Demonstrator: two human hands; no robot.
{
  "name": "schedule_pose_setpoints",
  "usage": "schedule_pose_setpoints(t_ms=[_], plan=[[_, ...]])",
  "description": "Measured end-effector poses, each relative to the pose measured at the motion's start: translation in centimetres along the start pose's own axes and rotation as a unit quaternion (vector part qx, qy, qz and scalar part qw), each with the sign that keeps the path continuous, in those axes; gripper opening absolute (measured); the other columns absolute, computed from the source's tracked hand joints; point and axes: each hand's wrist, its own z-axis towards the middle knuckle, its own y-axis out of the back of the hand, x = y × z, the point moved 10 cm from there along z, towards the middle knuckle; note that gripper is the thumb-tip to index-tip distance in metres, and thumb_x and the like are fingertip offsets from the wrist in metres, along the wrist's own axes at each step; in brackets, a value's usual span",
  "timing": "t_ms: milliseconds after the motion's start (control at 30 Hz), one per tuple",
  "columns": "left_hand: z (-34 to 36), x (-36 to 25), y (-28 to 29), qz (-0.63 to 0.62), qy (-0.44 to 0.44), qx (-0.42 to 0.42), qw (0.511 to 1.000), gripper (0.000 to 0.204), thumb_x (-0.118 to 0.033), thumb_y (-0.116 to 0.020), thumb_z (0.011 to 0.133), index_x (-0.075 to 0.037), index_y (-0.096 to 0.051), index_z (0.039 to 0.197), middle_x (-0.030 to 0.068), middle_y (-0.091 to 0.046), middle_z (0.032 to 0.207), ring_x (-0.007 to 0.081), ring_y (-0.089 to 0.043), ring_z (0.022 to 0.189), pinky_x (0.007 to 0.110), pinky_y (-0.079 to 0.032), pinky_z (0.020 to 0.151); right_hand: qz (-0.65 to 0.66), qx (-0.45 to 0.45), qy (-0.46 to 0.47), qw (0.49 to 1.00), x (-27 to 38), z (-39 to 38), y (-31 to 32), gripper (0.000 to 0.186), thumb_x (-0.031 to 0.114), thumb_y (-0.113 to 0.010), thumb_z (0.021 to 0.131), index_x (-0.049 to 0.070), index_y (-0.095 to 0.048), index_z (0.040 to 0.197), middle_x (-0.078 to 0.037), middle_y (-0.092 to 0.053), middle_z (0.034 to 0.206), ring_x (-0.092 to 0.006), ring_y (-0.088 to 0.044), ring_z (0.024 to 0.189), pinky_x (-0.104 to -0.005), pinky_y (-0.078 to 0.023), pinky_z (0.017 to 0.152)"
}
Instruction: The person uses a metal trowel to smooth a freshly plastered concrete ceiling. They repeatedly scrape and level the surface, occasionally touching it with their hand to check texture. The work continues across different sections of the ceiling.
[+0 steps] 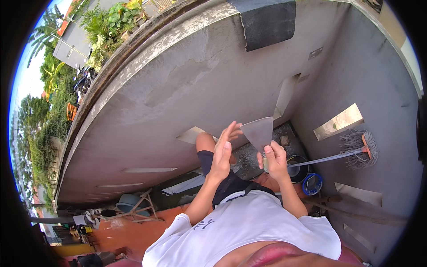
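Nearest the camera is the person's white short-sleeved shirt [249, 222], with both bare forearms rising from it toward the grey concrete wall [178, 89].

The right hand [275, 159] is clenched around the handle of a flat, grey metal trowel with a wide, fan-shaped blade [259, 131]. The handle is buried in the fist, and the blade stands up just above the knuckles, its broad edge topmost. The left hand [223, 151] is released, fingers [231, 133] straight and pressed together, palm turned toward the blade. Its fingertips reach level with the blade's left edge, very near it (whether they actually touch it I cannot tell).

Beyond the hands, a bent knee in dark shorts [209, 155] shows below the left wrist. At the foot of the wall lie a dark round bucket [297, 169] and a small blue round container [312, 184], just beside each other. A string mop with an orange head and pale metal pole [356, 149] leans against the right-hand wall. Further off to the left, beyond the parapet, are green trees [53, 111].
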Motion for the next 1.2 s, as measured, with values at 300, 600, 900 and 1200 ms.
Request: schedule_pose_setpoints(t_ms=[300,600,900,1200], plan=[[3.1,-9.2,3.5,0.094,-0.093,-0.099,0.986,0.041,-0.027,-0.045,0.110,0.004,-0.064,0.129,0.0176,-0.076,0.107,0.0175,-0.071,0.099,0.035,-0.049,0.099,0.200,0.048,-0.138,0.969,-3.1,-0.8,-3.7,0.035,0.033,-0.045,0.110,0.001,-0.055,0.119,-0.005,-0.053,0.081,-0.0105,-0.052,0.063,-0.0239,-0.045,0.052],[4.4,-11.7,-2.0,0.594,-0.237,0.078,0.764,0.062,-0.011,-0.065,0.088,-0.004,-0.048,0.147,0.0130,-0.035,0.162,0.0291,-0.034,0.150,0.060,-0.018,0.122,0.362,0.170,-0.047,0.915,2.9,5.7,-6.6,0.055,0.042,-0.032,0.111,0.009,-0.025,0.154,-0.006,-0.045,0.087,-0.0096,-0.043,0.052,-0.0231,-0.040,0.044],[9.1,-14.2,0.1,0.695,-0.294,-0.067,0.652,0.066,-0.015,-0.065,0.081,0.003,-0.052,0.143,0.0151,-0.045,0.156,0.0304,-0.040,0.147,0.059,-0.018,0.123,0.408,0.167,-0.067,0.895,5.8,11.9,-9.5,0.046,0.043,-0.032,0.111,0.020,-0.031,0.152,0.001,-0.038,0.077,-0.0045,-0.034,0.048,-0.0189,-0.032,0.040],[11.1,-15.1,-0.1,0.711,-0.335,-0.103,0.609,0.057,-0.014,-0.055,0.085,0.008,-0.054,0.138,0.0234,-0.049,0.151,0.0367,-0.046,0.142,0.049,-0.032,0.120,0.395,0.129,-0.095,0.905,6.2,13.9,-9.7,0.050,0.044,-0.034,0.111,0.020,-0.030,0.155,0.001,-0.037,0.074,-0.0036,-0.033,0.047,-0.0189,-0.032,0.039]])
